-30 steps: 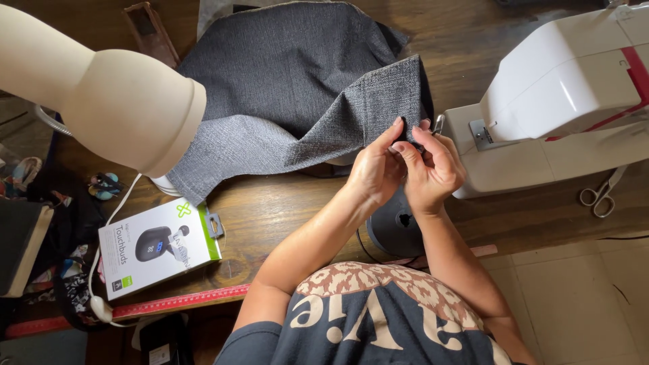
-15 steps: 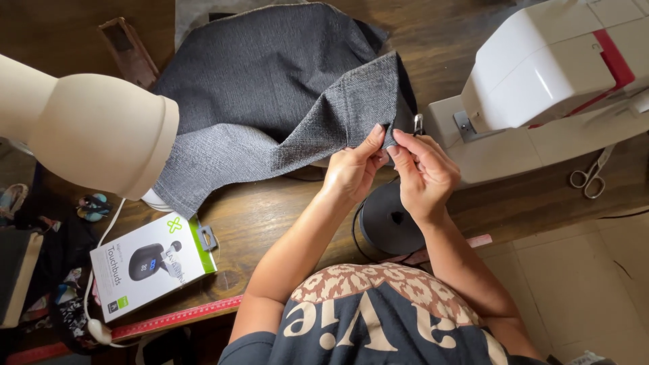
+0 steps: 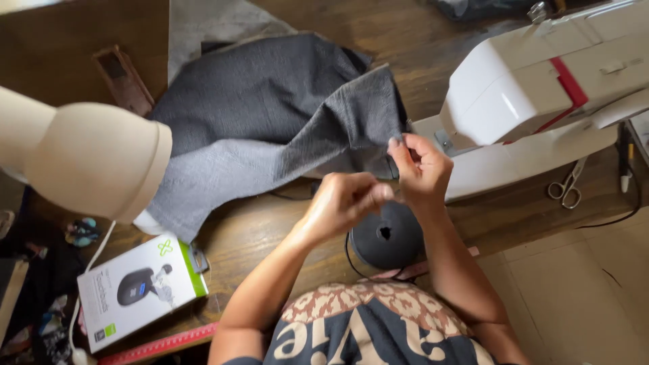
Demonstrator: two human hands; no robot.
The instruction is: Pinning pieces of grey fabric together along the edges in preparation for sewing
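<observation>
Your left hand (image 3: 345,203) has come away from the corner of the grey fabric (image 3: 270,128) where, a second ago, both hands pinched together; it now sits lower and to the left, fingers curled nearly closed with the fingertips bunched as if drawing something fine. I can't tell whether a thread or pin is between them; nothing that thin shows at this sharpness. Your right hand (image 3: 420,165) has stayed at the cloth's edge, thumb and fingers closed on the folded corner just beside the white sewing machine (image 3: 534,94). The fabric itself lies spread across the wooden table (image 3: 257,236), one end under the dress-form neck (image 3: 88,159). A black thread cone (image 3: 387,236) stands directly below your hands, touching neither.
</observation>
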